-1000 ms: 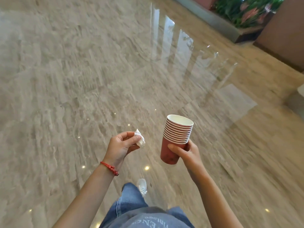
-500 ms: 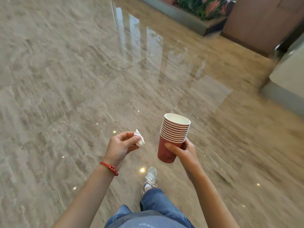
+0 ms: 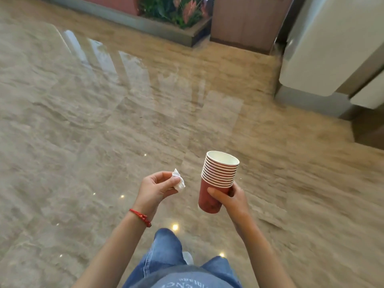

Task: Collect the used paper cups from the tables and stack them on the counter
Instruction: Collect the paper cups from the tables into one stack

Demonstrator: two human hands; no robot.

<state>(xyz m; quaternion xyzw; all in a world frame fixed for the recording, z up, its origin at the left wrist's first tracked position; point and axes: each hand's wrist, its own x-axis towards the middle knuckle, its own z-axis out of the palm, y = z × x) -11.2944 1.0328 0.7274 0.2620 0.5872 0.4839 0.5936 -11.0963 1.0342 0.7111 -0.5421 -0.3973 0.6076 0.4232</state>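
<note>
A stack of red paper cups (image 3: pixel 218 179) stands upright in the right hand (image 3: pixel 230 199), fingers curled round its base, above the polished floor (image 3: pixel 83 121). Left of it, the left hand (image 3: pixel 155 189) pinches a crumpled white tissue (image 3: pixel 179 181).

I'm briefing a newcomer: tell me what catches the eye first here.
A tall stack of red paper cups, gripped low by the right hand, stands out mid-frame. Beside it the left hand pinches a crumpled white tissue over the glossy marble floor.
</note>
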